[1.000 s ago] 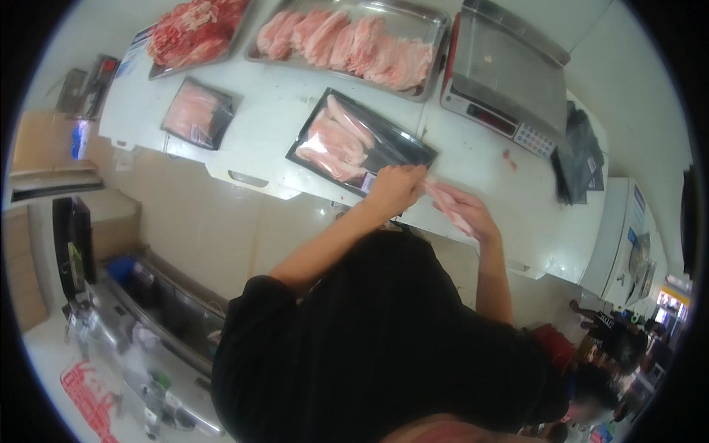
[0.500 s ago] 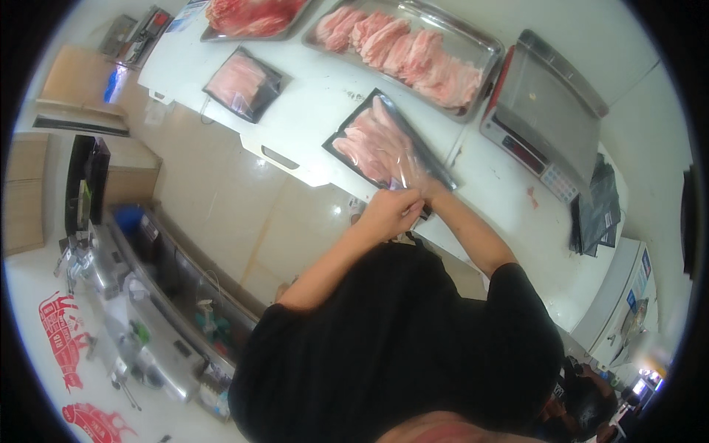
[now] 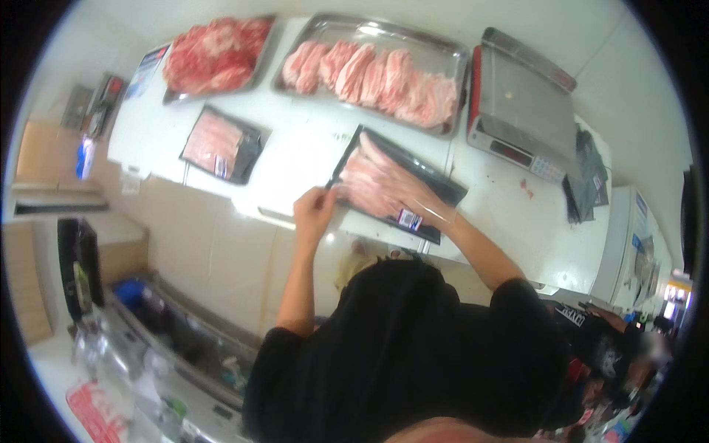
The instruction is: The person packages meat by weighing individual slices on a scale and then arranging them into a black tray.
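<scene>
A clear-fronted, black-backed plastic bag (image 3: pixel 436 188) of pale pink meat slices (image 3: pixel 362 181) lies on the white table in front of me. My right hand (image 3: pixel 417 198) reaches into the bag's near right end. It lies flat under the clear film on the slices, and its fingertips are hard to tell from the meat. At the bag's near left edge, my left hand (image 3: pixel 314 207) is closed, pinching the plastic. A barcode label (image 3: pixel 409 219) shows on the film beside my right wrist.
Another filled bag (image 3: pixel 214 146) lies to the left. Behind stand a metal tray of folded meat slices (image 3: pixel 369 77) and a tray of redder meat (image 3: pixel 218 55). A weighing scale (image 3: pixel 524 111) stands at right, beside dark empty bags (image 3: pixel 587 181). The white table (image 3: pixel 295 140) ends close to me.
My left hand has moved left, away from my right wrist to the bag's left edge. My right hand has gone deeper into the bag. The view has shifted, showing more of the red meat.
</scene>
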{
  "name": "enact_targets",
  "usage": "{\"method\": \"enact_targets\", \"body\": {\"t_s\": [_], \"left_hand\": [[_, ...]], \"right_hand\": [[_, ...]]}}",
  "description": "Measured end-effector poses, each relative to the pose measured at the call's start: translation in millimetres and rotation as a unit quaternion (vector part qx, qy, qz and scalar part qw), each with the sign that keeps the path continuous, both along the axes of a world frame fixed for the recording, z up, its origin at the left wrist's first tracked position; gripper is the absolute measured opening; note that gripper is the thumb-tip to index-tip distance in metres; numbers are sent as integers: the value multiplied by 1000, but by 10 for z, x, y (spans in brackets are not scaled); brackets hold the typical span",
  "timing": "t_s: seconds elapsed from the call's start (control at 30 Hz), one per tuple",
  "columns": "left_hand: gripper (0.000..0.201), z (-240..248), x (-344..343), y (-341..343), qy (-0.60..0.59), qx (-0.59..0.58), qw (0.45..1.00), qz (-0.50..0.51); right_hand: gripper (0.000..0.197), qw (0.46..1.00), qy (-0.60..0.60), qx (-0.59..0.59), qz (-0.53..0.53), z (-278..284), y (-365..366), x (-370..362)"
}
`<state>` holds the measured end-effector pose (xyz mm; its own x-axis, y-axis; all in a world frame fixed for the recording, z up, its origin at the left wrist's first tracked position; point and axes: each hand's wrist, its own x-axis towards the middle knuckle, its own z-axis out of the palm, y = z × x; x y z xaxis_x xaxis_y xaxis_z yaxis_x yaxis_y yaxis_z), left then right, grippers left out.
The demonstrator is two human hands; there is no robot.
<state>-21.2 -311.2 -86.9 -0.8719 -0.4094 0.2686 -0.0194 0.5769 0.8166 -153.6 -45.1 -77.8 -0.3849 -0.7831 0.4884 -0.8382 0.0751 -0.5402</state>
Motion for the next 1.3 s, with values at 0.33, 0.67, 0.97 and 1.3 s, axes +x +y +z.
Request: {"method": "enact_targets", "body": {"t_s": [0.33,0.67,0.97,1.3], "left_hand": [[26,-657,144,-523,-10,151,986,74],[31,-585,121,-560,31,161,986,21],[29,-551,130,-566,48,191,980,3],[26,-432,150,-596,25,168,985,-6]], "right_hand": [[19,873,35,-115,-472,680,752,-224],[31,835,39,242,-492,696,-1311,-2261],[11,807,158,351,-448,569,-1505,-2463],[23,846,83,273,-450,910,-1360,-2485]]}}
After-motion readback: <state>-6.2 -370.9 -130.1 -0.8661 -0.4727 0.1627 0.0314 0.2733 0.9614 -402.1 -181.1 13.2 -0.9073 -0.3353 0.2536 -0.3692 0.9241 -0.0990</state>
